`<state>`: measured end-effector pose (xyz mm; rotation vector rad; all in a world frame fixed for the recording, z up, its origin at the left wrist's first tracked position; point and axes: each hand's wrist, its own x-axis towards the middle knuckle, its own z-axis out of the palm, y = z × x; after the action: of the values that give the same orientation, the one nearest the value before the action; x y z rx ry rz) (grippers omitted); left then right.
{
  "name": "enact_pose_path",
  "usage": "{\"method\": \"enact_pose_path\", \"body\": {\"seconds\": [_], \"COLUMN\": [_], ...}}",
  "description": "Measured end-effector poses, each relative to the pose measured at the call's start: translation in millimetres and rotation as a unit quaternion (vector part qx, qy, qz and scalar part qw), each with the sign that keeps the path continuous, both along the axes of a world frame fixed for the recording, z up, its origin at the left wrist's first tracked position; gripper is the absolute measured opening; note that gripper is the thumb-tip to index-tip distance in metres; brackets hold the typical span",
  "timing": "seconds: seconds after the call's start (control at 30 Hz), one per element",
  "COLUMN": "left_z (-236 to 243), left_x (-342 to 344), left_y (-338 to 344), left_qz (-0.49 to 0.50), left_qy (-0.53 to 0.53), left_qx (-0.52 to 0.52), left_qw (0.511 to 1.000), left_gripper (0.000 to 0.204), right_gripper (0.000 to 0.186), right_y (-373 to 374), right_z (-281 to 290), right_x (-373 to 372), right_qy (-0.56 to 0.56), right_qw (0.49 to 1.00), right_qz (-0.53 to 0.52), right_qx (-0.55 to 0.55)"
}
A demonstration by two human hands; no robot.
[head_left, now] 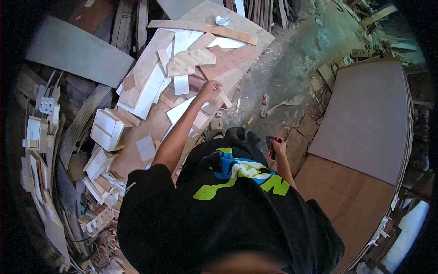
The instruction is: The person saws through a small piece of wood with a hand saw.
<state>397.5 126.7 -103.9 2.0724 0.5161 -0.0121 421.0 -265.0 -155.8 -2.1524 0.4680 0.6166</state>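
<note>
My left hand reaches out over a workbench top strewn with cut boards. Its fingers are curled together; what they hold, if anything, is too small to make out. Just beside the fingertips lies a short pale wood strip, and I cannot tell whether they touch it. Beyond the hand are a plywood piece with an angled edge and a small white panel. Low at my right side, my right hand is wrapped round an orange-and-black hand tool, partly hidden by the fingers.
A long curved wood strip and a clear dish lie at the far end. Small white-and-wood boxes crowd the left. To the right stands a stack of large sheets. A red-and-grey tool lies on the littered floor.
</note>
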Motion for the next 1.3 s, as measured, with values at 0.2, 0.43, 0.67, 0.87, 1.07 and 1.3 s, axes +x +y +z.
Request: {"method": "enact_pose_path", "body": {"seconds": [0.2, 0.43, 0.67, 0.87, 1.07, 1.3], "left_z": [-63.1, -58.1, -61.6, -56.2, -63.8, -69.2], "left_x": [44.5, 30.4, -16.1, -7.1, 31.4, 53.2], "left_y": [19.5, -14.1, -23.2, -23.5, -14.5, -12.2], "left_qz": [0.005, 0.179, -0.069, 0.015, 0.033, -0.064], "left_qy": [0.004, -0.259, -0.256, -0.186, -0.083, 0.000], "left_qx": [0.043, 0.070, 0.231, 0.208, 0.198, 0.081], "left_qw": [0.999, 0.947, 0.936, 0.960, 0.976, 0.995], "left_gripper": [0.018, 0.016, 0.015, 0.022, 0.040, 0.058], "right_gripper": [0.021, 0.018, 0.017, 0.020, 0.027, 0.032], "right_y": [-13.6, -26.9, -21.0, 8.0, 34.7, 94.6], "right_z": [-3.1, 1.6, 14.1, 49.4, 51.2, 84.2], "right_x": [-11.2, -38.7, -33.7, -28.4, -23.8, -34.8], "right_qy": [-0.003, -0.077, -0.070, -0.054, -0.074, -0.169], "right_qw": [0.994, 0.984, 0.990, 0.990, 0.995, 0.979], "right_qz": [-0.104, -0.141, -0.088, -0.094, -0.025, -0.054], "right_qx": [0.042, 0.075, 0.080, 0.092, 0.060, 0.095]}}
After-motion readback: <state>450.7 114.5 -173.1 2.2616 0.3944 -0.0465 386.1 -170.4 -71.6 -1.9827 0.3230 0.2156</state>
